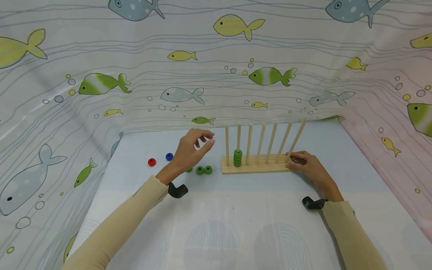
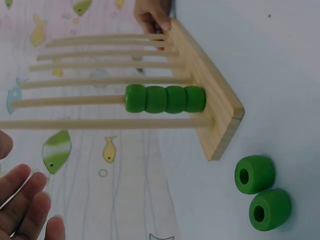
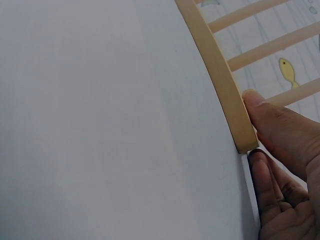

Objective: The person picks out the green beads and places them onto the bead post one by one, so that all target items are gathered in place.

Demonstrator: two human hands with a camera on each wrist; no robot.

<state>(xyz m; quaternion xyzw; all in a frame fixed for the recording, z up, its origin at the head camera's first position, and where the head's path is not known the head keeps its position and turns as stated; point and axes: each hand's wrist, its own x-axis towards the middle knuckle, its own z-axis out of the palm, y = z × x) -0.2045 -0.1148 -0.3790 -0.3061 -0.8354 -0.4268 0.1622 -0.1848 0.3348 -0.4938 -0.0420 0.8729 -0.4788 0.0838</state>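
A wooden bead stand (image 1: 253, 168) with a row of upright pegs sits on the table. Several green beads (image 2: 166, 99) are stacked on its second peg from the left. My right hand (image 1: 308, 167) pinches the right end of the base, thumb on top and fingers at the end and underneath, as the right wrist view shows. To the left of the stand, my left hand (image 1: 194, 148) is raised with loosely bent fingers and nothing in them. Loose green beads (image 1: 208, 170) lie below it; one is partly hidden by the hand.
A red bead (image 1: 152, 162) and a blue bead (image 1: 169, 156) lie left of my left hand. The white table (image 1: 236, 225) carries pale printed shapes toward me. A fish-patterned cloth (image 1: 202, 75) hangs behind and along both sides.
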